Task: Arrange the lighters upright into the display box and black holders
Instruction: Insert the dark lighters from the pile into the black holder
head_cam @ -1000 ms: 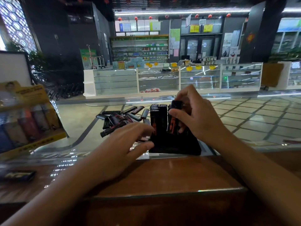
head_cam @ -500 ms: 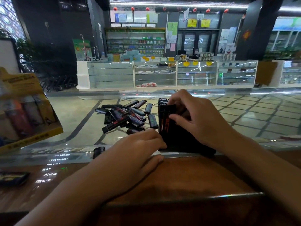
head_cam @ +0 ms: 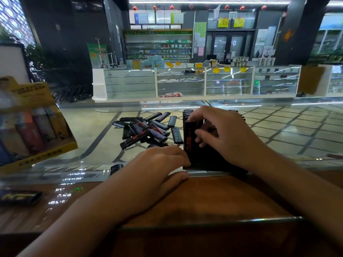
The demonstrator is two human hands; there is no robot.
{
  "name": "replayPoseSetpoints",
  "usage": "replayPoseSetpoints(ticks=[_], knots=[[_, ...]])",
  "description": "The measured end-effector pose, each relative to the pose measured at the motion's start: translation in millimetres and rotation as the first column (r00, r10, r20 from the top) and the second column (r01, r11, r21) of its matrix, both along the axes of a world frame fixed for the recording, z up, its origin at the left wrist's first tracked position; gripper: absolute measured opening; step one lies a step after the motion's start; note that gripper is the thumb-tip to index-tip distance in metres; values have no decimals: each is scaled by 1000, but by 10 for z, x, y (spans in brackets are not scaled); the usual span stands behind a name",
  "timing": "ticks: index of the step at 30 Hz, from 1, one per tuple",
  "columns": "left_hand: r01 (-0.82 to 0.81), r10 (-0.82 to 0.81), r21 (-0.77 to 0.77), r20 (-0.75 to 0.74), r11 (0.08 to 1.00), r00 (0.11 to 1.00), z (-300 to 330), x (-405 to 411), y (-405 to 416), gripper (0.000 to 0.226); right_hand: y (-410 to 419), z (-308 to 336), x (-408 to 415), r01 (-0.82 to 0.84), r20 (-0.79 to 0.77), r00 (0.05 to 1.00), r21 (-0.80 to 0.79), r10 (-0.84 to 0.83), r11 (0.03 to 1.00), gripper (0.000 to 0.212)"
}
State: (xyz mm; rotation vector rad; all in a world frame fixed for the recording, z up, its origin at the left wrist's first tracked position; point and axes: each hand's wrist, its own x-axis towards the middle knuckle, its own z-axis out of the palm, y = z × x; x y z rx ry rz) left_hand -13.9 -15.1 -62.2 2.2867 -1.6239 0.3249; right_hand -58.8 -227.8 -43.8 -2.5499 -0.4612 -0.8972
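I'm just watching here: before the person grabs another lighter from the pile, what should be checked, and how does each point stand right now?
1. Lighter in the right hand stands upright in the black holder: ok, though its seating depth cannot be told.
2. Left hand steadies the holder's near corner: ok.
3. Loose lighters remain to pick up: ok, a pile lies flat left of the holder.
4. Free slots left in the holder: cannot tell, the right hand covers it.
5. Stray lighter at the glass edge near the left wrist: not ok, it may get knocked.
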Motion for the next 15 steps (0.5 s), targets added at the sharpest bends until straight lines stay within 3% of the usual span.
replayPoseSetpoints(ticks=[7, 15], knots=[[-7, 7, -42, 8, 999, 1000, 11, -3, -4, 40, -49, -58, -47, 92, 39, 995, -98, -89, 991, 34], [-154, 155, -417, -31, 896, 987, 49, 42, -37, 25, -59, -84, -127, 86, -81, 992, -115, -95, 990, 56]])
